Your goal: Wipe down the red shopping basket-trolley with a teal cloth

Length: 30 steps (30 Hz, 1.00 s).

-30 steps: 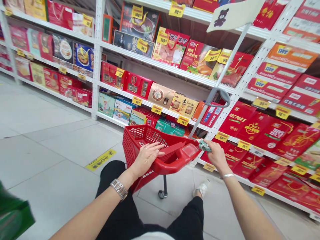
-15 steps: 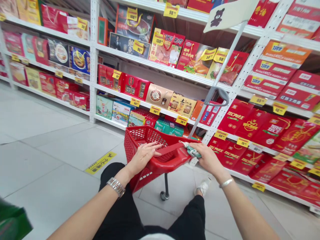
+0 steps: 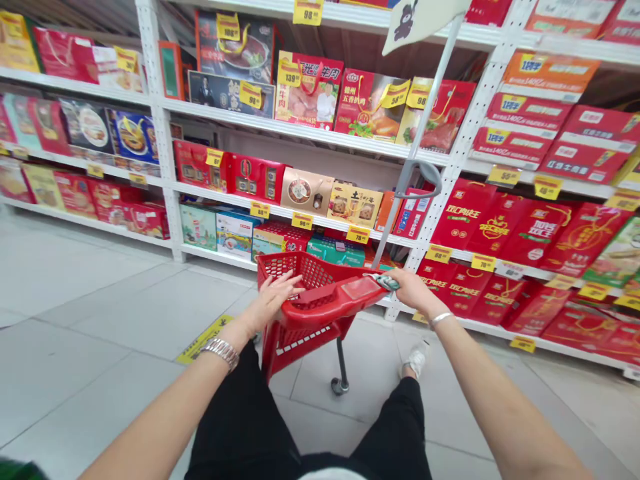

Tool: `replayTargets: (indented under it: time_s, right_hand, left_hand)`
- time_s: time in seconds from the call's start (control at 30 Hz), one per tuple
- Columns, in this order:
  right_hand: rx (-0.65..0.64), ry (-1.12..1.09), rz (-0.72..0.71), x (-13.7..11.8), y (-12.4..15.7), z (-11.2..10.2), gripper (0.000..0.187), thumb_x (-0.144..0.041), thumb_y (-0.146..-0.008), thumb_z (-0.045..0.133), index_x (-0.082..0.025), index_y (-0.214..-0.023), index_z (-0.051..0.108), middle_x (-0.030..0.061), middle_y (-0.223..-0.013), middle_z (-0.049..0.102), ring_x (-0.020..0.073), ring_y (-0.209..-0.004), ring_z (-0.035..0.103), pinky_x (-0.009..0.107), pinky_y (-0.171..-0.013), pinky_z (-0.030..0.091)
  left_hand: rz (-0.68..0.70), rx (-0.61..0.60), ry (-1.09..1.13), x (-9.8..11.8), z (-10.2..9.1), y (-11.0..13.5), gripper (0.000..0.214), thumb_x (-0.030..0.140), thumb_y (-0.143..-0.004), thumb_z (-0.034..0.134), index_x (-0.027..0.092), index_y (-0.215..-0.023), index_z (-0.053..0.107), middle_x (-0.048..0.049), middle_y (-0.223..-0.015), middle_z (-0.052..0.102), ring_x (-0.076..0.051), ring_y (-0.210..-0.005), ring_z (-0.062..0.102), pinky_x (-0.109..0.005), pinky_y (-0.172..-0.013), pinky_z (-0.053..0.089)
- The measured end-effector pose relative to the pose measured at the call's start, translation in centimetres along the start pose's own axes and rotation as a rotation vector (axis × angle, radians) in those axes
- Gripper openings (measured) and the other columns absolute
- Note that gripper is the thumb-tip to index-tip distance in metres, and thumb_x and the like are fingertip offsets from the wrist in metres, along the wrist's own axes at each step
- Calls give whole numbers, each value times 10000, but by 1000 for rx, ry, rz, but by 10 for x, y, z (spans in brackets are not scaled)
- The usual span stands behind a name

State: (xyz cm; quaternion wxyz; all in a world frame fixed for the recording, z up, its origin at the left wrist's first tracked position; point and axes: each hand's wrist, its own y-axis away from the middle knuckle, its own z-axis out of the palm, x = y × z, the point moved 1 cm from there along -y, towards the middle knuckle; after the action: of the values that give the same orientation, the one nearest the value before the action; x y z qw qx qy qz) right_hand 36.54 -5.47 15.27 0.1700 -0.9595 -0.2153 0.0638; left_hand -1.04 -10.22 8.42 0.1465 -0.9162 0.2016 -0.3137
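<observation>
A small red plastic shopping cart [image 3: 280,337] stands in front of me, with a perforated basket and a thick red handle [image 3: 320,310]. My left hand [image 3: 275,300] lies over the basket's left rim, fingers stretched out and slightly spread, gripping nothing; whether it touches the rim I cannot tell. My right hand [image 3: 413,291] is closed on the handle's right end. A green and white twisted cord [image 3: 386,282] is looped there, right at its fingers. My right fingertips are partly hidden. A grey pole [image 3: 425,123] rises from the cart, carrying a cream flag [image 3: 423,20] with a bear print.
White shelving [image 3: 295,130] with boxed goods and yellow price tags runs across the front. Red gift boxes [image 3: 463,213] fill the right side. A yellow floor sticker [image 3: 205,340] lies left of the cart on grey tiles. My white shoe [image 3: 416,359] is at the right.
My left hand has shifted left along the handle toward the rim, its fingers lifting apart. The cart has turned slightly, and the shelves have moved left in view. My right hand keeps its place.
</observation>
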Motion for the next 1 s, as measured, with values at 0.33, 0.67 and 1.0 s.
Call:
replayTargets:
  time_s: [0.33, 0.67, 1.0]
  right_hand:
    - [145, 17, -24, -52, 61, -9, 619, 39, -715, 492, -211, -1249, 682, 82, -1170, 724, 265, -1020, 557, 372, -869, 432]
    - [342, -42, -190, -128, 102, -8, 702, 60, -728, 499, -212, -1367, 600, 83, -1343, 660, 279, -1162, 538, 483, -1030, 414]
    - [518, -157, -110, -58, 136, 10, 774, 71, -701, 424, -265, -1377, 594, 56, -1311, 683, 241, -1179, 593, 432, -952, 498]
  left_hand:
    - [-174, 224, -268, 44, -45, -7, 585, 482, -1009, 246, 221, -1449, 528, -86, -1551, 493, -258, -1485, 375, -541, -1217, 283]
    - [-91, -46, -560, 104, -11, -26, 656, 555, -1006, 223, 226, -1557, 358, -65, -1641, 307, -283, -1550, 206, -639, -1235, 158]
    - [-39, -113, -486, 71, -30, -40, 646, 550, -994, 209, 272, -1558, 355, -9, -1645, 295, -249, -1561, 156, -594, -1250, 134]
